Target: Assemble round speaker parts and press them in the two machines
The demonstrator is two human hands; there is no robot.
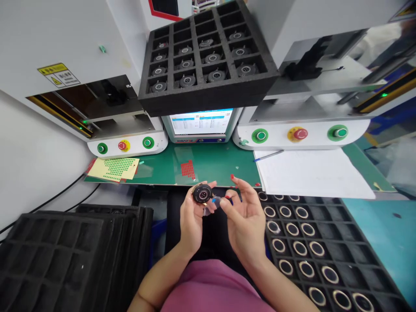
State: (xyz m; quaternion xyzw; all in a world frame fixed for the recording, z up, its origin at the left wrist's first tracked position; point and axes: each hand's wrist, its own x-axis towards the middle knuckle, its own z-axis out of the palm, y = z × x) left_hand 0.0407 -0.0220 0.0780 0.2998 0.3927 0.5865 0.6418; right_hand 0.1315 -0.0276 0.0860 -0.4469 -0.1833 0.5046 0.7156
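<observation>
At the far left, a stack of black foam trays (pixel 58 255) is standing below the worktop, its compartments facing up toward the camera. Above it, a white machine (pixel 84 26) is bearing a yellow warning label (pixel 58 74), and two green buttons and a red one are lining its front panel. On the green worktop (pixel 162 162), a cream sheet of green stickers (pixel 120 168) is lying before that panel, and a small sheet of red stickers (pixel 187 170) is lying farther right.

Just in front of the worktop's edge, the left hand (pixel 191 219) is gripping a round black watch body (pixel 203 193) between thumb and fingers, its ringed face with small metal dots turning up. Right beside it, a clear film with a blue tab (pixel 213 200) is hanging between the hands; whether it is touching the watch body is hard to tell. Behind them, a screen (pixel 199 123) is glowing under a foam tray of watch bodies (pixel 208 93).

The right hand (pixel 245 212) is pinching the film between thumb and index finger, its other fingers spreading loosely. Beyond it, a blue pen (pixel 268 156) is resting on white papers (pixel 312 173), before a second machine (pixel 279 141). Below, another foam tray (pixel 354 247) is holding ring-rimmed dark discs (pixel 300 248).
</observation>
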